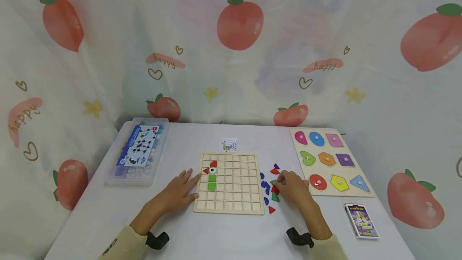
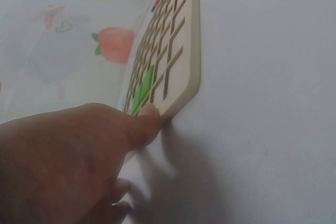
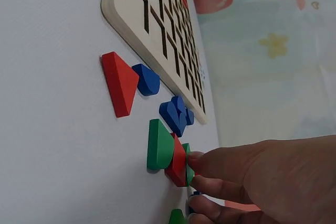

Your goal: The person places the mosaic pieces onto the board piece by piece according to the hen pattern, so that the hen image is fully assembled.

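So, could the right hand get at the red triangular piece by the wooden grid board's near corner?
Probably yes: the red triangular piece lies uncovered nearby, though the right hand may need to release the partly hidden green piece it seems to pinch.

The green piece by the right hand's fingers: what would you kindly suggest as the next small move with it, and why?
Perhaps lift the green piece straight up, clear of the red piece close beside it: the right hand touches it, and the board has bare cells to receive it.
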A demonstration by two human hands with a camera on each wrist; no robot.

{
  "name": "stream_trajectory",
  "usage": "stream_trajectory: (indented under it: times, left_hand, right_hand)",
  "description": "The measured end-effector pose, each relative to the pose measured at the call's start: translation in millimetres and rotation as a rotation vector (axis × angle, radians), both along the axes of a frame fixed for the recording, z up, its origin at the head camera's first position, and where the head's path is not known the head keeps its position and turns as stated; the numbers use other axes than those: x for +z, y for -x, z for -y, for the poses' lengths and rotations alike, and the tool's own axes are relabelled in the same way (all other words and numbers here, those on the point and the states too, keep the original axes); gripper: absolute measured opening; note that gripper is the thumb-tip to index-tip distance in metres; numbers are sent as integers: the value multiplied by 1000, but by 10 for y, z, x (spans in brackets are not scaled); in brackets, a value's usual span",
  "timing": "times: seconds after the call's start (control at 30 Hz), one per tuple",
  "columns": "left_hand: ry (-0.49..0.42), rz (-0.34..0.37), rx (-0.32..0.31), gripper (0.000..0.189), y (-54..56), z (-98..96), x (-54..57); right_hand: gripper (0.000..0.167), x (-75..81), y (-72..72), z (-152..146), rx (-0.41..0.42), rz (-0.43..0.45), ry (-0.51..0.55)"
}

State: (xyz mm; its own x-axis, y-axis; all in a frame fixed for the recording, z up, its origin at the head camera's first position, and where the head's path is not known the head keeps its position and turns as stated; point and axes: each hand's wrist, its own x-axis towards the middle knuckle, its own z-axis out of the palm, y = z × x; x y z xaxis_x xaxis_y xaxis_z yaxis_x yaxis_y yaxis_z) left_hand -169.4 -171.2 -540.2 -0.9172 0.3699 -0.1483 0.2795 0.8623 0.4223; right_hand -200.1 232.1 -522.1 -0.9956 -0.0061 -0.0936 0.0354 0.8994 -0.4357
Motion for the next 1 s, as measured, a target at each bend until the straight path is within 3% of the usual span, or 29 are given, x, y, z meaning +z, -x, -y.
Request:
stream_trajectory:
  times: [0.27, 0.43, 0.67, 1.0]
  left_hand:
    - [22, -6, 7, 70, 19, 1, -28]
    - [8, -10, 0, 69, 19, 0, -25]
    - [2, 5, 3, 68, 6, 2, -4]
    - [13, -8, 5, 67, -2, -14, 14]
  right_hand:
    - [25, -8, 82, 38, -5, -5, 11]
    - [32, -18, 104, 67, 39, -7, 58]
    - [23, -43, 126, 63, 103, -48, 61]
    - [21, -94, 134, 105, 101, -49, 84]
